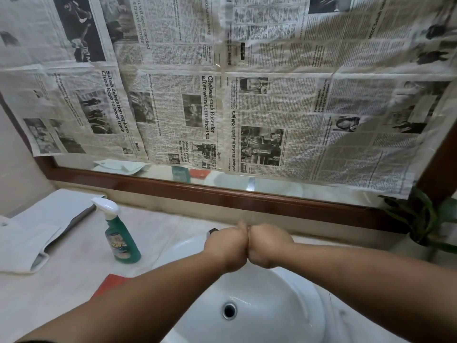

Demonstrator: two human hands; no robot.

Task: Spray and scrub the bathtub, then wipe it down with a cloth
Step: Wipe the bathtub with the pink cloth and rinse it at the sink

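Fists knuckle-to-knuckle, seemingly empty, left hand (226,246) and right hand (268,245): a hasty nine-o'clock grab could topple the spray bottle (121,236).

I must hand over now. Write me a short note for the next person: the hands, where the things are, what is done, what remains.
Hands: left hand and right hand are both fists, knuckles touching, above the white basin. Nothing is seen in them.
Things: the green spray bottle stands upright on the counter, left of the basin. A folded white cloth lies further left. No bathtub or scrubber is in view.
Done: nothing visible.
Left: spray, scrub, wipe.
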